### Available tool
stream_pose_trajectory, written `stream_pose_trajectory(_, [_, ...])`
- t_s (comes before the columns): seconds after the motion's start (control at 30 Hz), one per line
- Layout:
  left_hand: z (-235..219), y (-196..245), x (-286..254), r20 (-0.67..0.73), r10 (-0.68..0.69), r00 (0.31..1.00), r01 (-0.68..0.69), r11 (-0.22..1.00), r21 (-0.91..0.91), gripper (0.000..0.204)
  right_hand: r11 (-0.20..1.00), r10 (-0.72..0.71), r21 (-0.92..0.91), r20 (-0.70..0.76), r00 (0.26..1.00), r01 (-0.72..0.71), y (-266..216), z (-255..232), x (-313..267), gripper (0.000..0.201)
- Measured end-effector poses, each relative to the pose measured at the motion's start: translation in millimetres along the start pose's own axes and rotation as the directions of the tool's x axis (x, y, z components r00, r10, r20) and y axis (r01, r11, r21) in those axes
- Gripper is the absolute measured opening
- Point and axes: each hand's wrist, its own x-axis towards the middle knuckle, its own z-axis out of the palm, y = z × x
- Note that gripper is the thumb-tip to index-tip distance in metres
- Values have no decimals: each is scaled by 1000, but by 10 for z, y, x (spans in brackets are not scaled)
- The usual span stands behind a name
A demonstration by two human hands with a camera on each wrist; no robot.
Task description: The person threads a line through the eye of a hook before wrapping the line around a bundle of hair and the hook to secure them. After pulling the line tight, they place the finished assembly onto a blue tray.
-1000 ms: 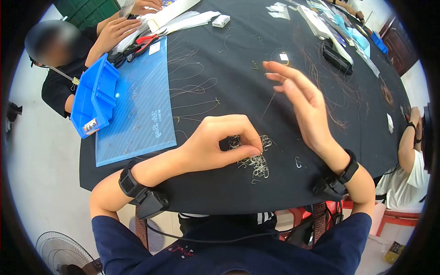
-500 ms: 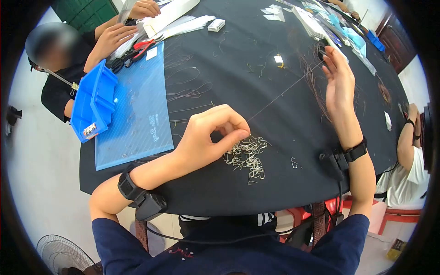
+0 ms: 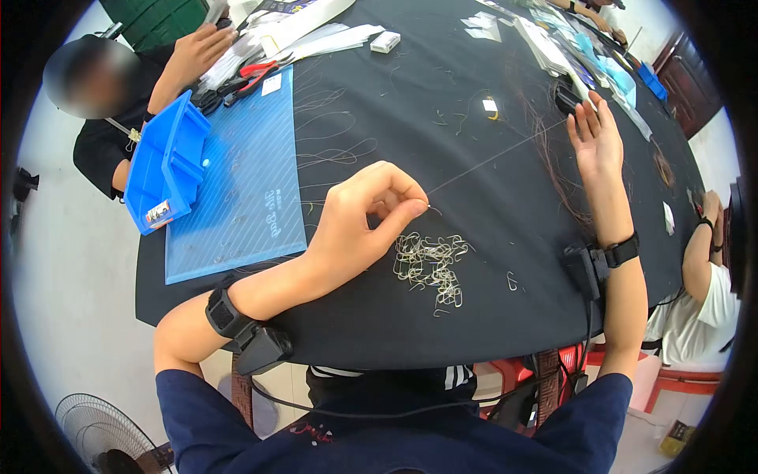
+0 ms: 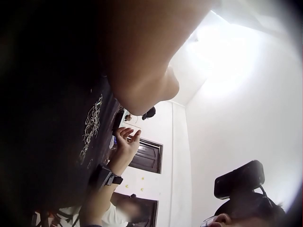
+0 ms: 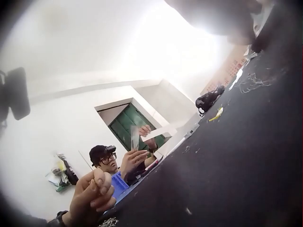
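In the head view my left hand (image 3: 363,209) pinches a small fish hook (image 3: 436,210) between thumb and index finger, its tip showing past the fingertips. A thin fishing line (image 3: 497,159) runs straight from there up to my right hand (image 3: 598,146), whose palm faces me at the right. The line meets the right hand's fingers; its end is hidden by them. Below the left hand a pile of loose fish hooks (image 3: 430,265) lies on the black cloth, with another hook (image 3: 512,281) apart to the right.
On the left lie a blue plastic sheet (image 3: 260,229) with looped lines beside it, a blue bin (image 3: 170,162) and red-handled pliers (image 3: 257,73). Brown line strands (image 3: 553,170) spread near the right hand. A white tag (image 3: 489,105) lies mid-table. Other people sit around the table.
My right hand has swung out to the right, drawing the line into a long straight stretch. The left hand has risen off the hook pile, slightly up and left, still pinching.
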Motion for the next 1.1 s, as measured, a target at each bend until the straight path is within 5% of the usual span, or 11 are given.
stream_pose_trajectory(0.17, [-15, 6, -8, 48, -22, 999, 19, 997, 72, 5, 976, 90, 176, 202, 975, -127, -14, -67, 82, 23])
stream_pose_trajectory(0.27, [-20, 1, -10, 50, -15, 999, 12, 998, 62, 5, 962, 68, 135, 721, 689, -236, 87, -217, 190, 23])
stream_pose_trajectory(0.3, [-15, -2, -3, 30, 12, 999, -14, 998, 67, 5, 979, 104, 73, 616, 780, -188, 94, -52, -88, 23])
stream_pose_trajectory(0.37, [9, -13, 2, -14, 65, 998, -64, 995, 76, 6, 973, 227, -163, 804, 550, -162, 12, 123, -490, 24])
stream_pose_trajectory(0.43, [-16, -27, 3, 37, 115, 993, -118, 987, 110, 6, 887, 407, -459, 835, 371, 59, -18, 178, -792, 26])
stream_pose_trajectory(0.5, [-23, -21, 6, 62, 148, 987, -154, 981, 117, 6, 808, 524, -545, 838, 151, 224, -62, 226, -1029, 30])
stream_pose_trajectory(0.57, [-27, 0, 14, 59, 168, 984, -173, 979, 108, 6, 765, 623, -622, 781, 55, 169, -39, 262, -1119, 28])
stream_pose_trajectory(0.77, [-54, 78, 9, 74, 189, 979, -197, 972, 128, 9, 781, 557, -520, 830, -10, 346, 48, 212, -1070, 26])
stream_pose_trajectory(0.97, [-68, 60, -3, 115, 294, 949, -303, 951, 64, 12, 815, 574, -534, 799, -179, 227, 202, 84, -916, 25])
stream_pose_trajectory(1.1, [-78, 29, -4, 150, 373, 915, -380, 925, 17, 13, 825, 553, -483, 795, -249, 292, 127, 189, -958, 25])
